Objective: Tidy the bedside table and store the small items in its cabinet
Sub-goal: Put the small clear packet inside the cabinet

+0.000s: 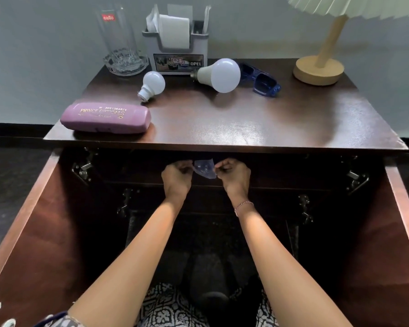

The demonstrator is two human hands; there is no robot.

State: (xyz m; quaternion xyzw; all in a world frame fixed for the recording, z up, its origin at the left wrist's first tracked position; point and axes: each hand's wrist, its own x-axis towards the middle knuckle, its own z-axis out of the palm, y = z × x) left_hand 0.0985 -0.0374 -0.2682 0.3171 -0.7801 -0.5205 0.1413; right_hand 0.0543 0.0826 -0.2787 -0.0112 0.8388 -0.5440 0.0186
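Note:
Both cabinet doors of the dark wooden bedside table stand swung wide. My left hand and my right hand reach into the cabinet just under the top, each pinching an edge of a small clear plastic bag held between them. On the tabletop lie a purple glasses case at the front left, a small white bulb, a larger white bulb and blue sunglasses behind it.
At the back stand a tall glass in a glass ashtray, a grey tissue holder and a wooden lamp at the right. The open left door and right door flank my arms.

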